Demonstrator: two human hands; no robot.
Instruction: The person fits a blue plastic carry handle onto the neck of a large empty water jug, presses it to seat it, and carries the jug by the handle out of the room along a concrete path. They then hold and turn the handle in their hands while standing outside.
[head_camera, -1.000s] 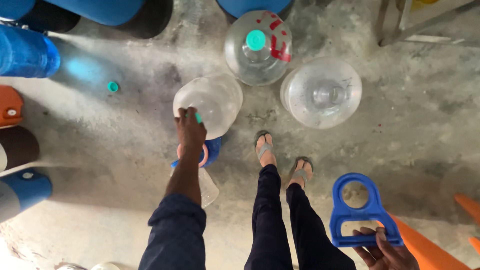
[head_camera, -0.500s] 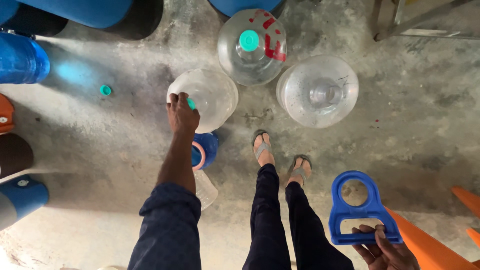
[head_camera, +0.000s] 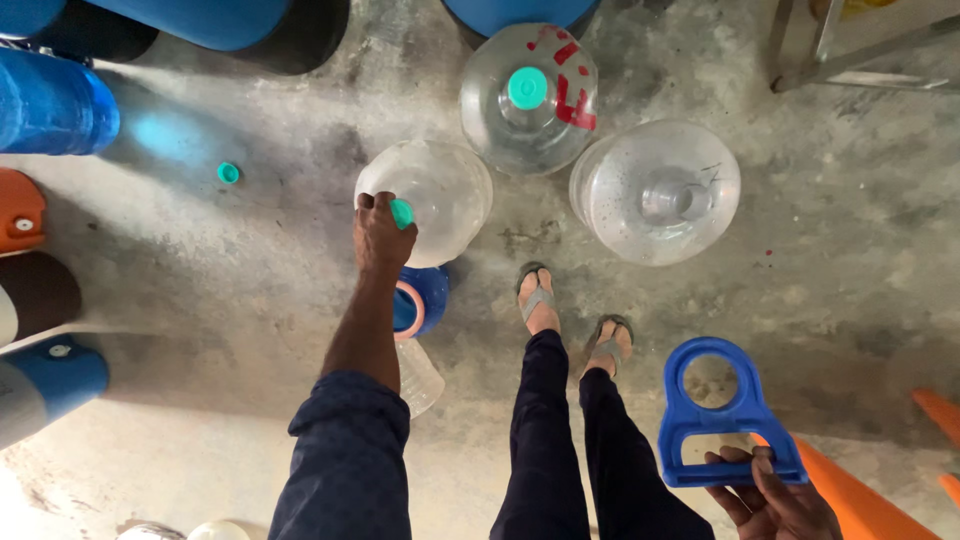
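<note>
My left hand (head_camera: 381, 238) grips the green-capped neck of a large clear water jug (head_camera: 440, 190), which is tilted toward me on the concrete floor. Behind it stands a second clear jug with a green cap and red marks (head_camera: 527, 95). To its right stands a third clear jug with an open neck (head_camera: 655, 190). My right hand (head_camera: 775, 500) holds a blue plastic bottle-carrier handle (head_camera: 722, 415) at the lower right. A loose green cap (head_camera: 228, 173) lies on the floor to the left. My sandalled feet (head_camera: 570, 310) stand just right of the tilted jug.
A blue funnel-like piece with a pink rim (head_camera: 420, 300) sits under my left forearm, above a small clear bottle (head_camera: 418, 372). Blue drums (head_camera: 50, 100) and orange, brown and blue containers (head_camera: 30, 290) line the left edge. A metal frame (head_camera: 850, 45) stands top right; an orange object (head_camera: 850, 490) lies bottom right.
My left hand has moved slightly up and left on the jug's capped neck, and the jug has tipped further toward me. My right hand with the blue handle has stayed put.
</note>
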